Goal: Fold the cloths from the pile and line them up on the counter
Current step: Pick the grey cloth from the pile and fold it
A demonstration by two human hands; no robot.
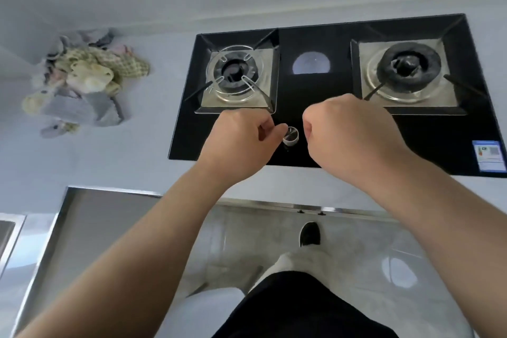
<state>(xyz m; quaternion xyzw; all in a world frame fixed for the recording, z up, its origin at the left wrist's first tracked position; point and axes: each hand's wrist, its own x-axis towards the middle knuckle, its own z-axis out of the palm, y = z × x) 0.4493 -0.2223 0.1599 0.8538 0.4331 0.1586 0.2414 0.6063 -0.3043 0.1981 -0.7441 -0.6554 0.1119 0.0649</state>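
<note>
A crumpled pile of cloths (82, 79), checked yellow-green, cream, grey and pink, lies on the pale counter (131, 156) at the far left, by the wall. Both hands hover over the front of the black gas hob, well to the right of the pile and apart from it. My left hand (241, 140) is curled into a loose fist, its fingertips close beside a small round knob (290, 136). My right hand (348, 129) is a closed fist just right of that knob. Neither hand holds a cloth.
The black glass hob (411, 148) has two burners, a left burner (236, 71) and a right burner (408, 66), and a blue sticker (489, 155) at its front right corner. A metal strip (274, 203) edges the counter front. Below are grey floor tiles and my shoe (310, 233).
</note>
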